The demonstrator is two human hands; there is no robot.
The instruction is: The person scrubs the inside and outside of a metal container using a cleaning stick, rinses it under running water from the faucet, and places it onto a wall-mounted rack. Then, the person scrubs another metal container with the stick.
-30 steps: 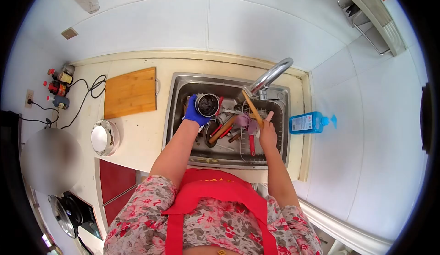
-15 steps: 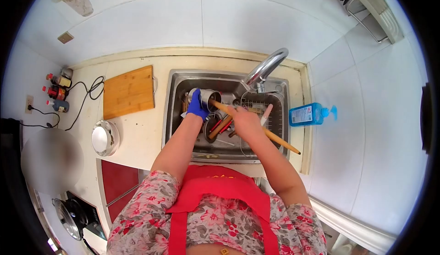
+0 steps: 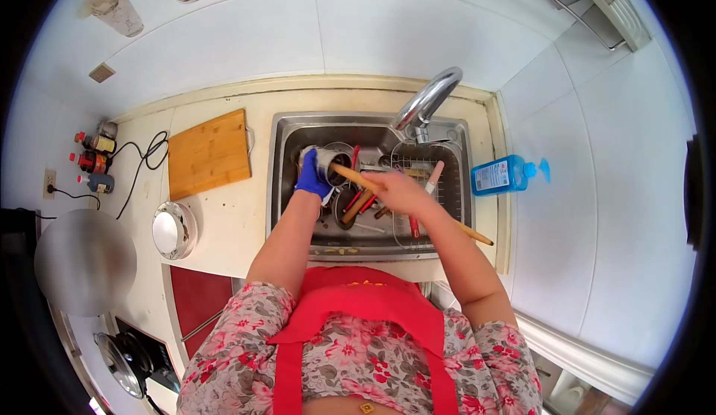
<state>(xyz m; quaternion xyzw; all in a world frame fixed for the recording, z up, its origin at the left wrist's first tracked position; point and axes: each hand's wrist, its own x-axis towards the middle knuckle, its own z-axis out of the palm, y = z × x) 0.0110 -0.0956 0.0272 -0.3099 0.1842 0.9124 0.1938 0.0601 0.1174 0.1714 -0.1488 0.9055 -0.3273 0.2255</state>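
My left hand [image 3: 313, 178], in a blue glove, is closed around a metal cup [image 3: 327, 160] tilted on its side over the left part of the sink. My bare right hand [image 3: 399, 193] grips a long wooden rolling pin [image 3: 453, 225]. One end of the pin is at the cup's mouth; how deep it reaches I cannot tell. Its other end sticks out past the sink's front right. Below my hands lie several utensils with wooden and red handles, among them a red handle [image 3: 414, 226]. A pale pink handle [image 3: 435, 173] leans in the wire basket [image 3: 446, 228].
The steel sink [image 3: 277, 139] has a faucet [image 3: 432, 102] at its back right. A blue soap bottle [image 3: 498, 175] lies to the right. On the left counter are a cutting board [image 3: 209, 154], a bowl [image 3: 173, 230], a black cord [image 3: 142, 161] and several sauce bottles [image 3: 93, 163].
The view has shifted slightly. The cup and rolling pin have moved a little in my hands, and red handles on both sides of my right hand now show more clearly.
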